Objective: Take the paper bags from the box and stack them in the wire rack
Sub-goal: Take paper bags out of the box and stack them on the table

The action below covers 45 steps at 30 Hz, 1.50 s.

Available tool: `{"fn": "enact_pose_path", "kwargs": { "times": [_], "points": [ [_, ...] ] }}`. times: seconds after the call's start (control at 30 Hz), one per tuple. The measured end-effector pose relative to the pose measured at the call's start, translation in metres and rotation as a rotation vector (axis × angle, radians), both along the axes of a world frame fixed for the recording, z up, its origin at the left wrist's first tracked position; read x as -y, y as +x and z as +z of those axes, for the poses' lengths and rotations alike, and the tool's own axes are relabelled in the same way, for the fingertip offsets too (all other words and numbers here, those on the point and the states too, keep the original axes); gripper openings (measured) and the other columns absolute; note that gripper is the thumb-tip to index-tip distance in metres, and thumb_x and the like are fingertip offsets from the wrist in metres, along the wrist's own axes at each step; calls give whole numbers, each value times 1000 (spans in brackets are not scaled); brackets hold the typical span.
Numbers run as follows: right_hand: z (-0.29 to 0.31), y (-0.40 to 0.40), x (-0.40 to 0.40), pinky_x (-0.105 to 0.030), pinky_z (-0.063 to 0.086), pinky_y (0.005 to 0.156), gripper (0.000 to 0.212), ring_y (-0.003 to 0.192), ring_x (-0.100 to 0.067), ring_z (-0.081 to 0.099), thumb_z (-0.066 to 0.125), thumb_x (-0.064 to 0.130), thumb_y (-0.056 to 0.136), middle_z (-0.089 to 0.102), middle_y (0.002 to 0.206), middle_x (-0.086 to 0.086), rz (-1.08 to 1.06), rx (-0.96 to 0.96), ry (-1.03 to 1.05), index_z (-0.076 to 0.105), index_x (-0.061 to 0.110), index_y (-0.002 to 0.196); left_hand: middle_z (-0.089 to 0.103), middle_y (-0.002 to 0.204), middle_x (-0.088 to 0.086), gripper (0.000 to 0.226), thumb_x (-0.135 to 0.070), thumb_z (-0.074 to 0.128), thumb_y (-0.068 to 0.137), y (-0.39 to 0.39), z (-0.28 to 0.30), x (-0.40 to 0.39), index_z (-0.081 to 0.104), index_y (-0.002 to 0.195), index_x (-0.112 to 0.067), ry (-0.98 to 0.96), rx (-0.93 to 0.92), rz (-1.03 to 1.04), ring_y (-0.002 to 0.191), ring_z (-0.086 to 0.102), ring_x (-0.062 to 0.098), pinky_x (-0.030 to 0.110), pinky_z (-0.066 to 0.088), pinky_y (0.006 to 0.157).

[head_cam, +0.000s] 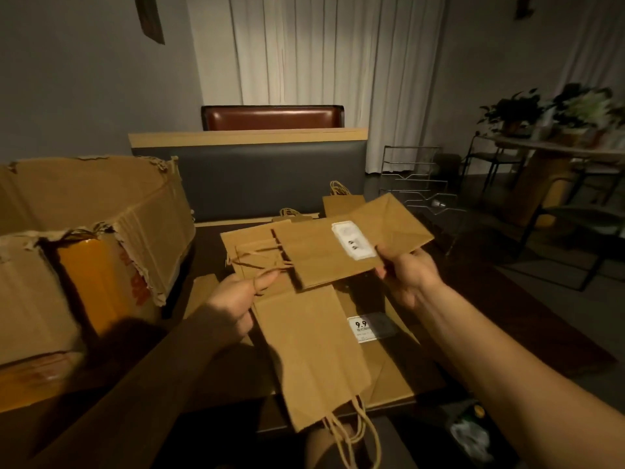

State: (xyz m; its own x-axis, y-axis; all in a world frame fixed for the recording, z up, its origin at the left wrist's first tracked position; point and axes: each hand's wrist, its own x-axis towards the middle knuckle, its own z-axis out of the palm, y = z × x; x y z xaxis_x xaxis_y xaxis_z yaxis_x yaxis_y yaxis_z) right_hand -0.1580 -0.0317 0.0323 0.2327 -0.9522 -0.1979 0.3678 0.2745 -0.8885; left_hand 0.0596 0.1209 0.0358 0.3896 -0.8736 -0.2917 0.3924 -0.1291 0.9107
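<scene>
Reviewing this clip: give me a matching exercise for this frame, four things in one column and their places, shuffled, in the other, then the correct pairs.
Things:
1. cardboard box
2. wire rack
3. held paper bag
4. bag with the 9.9 label

Places:
A. far right, beyond the table
B. flat on the table, nearest the camera
C. left side, torn open
D. between left hand and right hand

Pairs: 1-C, 2-A, 3-D, 4-B

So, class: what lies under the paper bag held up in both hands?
Under the held bag lie more flat paper bags on the table; one shows a price label. What they cover is hidden.
</scene>
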Motion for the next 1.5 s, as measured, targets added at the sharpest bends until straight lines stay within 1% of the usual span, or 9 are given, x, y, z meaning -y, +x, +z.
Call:
{"fn": "enact_pose_path", "kwargs": {
  "times": [0.33, 0.57, 0.63, 0.73, 0.83, 1.0, 1.23, 1.4, 1.5],
  "points": [
    [25, -48, 19, -29, 57, 67, 44, 86, -25, 71, 71, 16, 74, 67, 117, -14, 238, -35, -8, 60, 13, 117, 71, 110, 21, 22, 0, 56, 96, 30, -8, -5, 64, 117, 3, 62, 364, -29, 78, 67, 19, 28, 56, 63],
    [58, -56, 57, -40, 52, 92, 42, 111, -25, 67, 60, 36, 91, 67, 127, -7, 671, -582, -369, 59, 28, 133, 64, 99, -44, 36, -7, 41, 103, 60, 4, -18, 71, 112, -26, 65, 460, -494, 106, 58, -20, 2, 42, 92],
    [65, -39, 52, -38, 53, 96, 42, 115, -18, 66, 63, 32, 90, 67, 128, 1, 950, -826, -506, 62, 28, 131, 74, 100, -26, 69, 16, 31, 100, 67, 0, -12, 79, 99, -33, 79, 426, -455, 101, 66, -9, 7, 49, 85],
    [65, -11, 39, -42, 52, 100, 33, 118, -23, 65, 63, 21, 95, 70, 124, -6, 1292, -1033, -620, 64, 12, 126, 76, 107, 11, 22, -7, 73, 86, 52, 7, -10, 74, 108, -5, 6, 352, -459, 101, 73, 21, 23, 59, 75],
    [58, -14, 44, -36, 56, 92, 25, 112, -26, 68, 63, 10, 94, 71, 118, -12, 1201, -946, -594, 65, 5, 118, 78, 95, 11, 78, -36, 99, 36, 53, 1, -5, 74, 104, -6, 30, 307, -308, 82, 76, 19, 26, 60, 63],
    [32, -71, 62, -39, 57, 82, 31, 102, -27, 71, 65, 11, 91, 69, 118, -18, 573, -703, -315, 62, 7, 121, 78, 84, 7, 32, -19, 59, 96, 48, 10, -3, 60, 126, -8, -42, 83, 44, 67, 75, 16, 27, 59, 53],
    [3, -101, 38, -32, 56, 71, 37, 90, -20, 73, 64, 11, 94, 74, 104, -8, 214, -573, -192, 57, 14, 130, 78, 88, 9, 30, -9, 52, 101, 53, 23, -16, 57, 130, -13, -82, 47, 39, 73, 76, 18, 31, 62, 58],
    [-11, -77, 8, -25, 57, 69, 45, 94, -17, 67, 70, 12, 90, 65, 111, -1, 293, -702, -253, 51, 22, 129, 73, 112, 14, 28, -5, 57, 96, 49, 22, -21, 63, 122, -13, -95, 55, 32, 87, 75, 23, 33, 62, 61],
    [-46, -58, -6, -34, 55, 94, 61, 116, -20, 59, 75, 20, 86, 58, 130, -1, 353, -1170, -458, 47, 24, 141, 72, 115, 18, 33, -4, 59, 94, 39, 22, -21, 62, 126, -10, -96, 14, 26, 97, 72, 29, 41, 63, 69]
  ]
}}
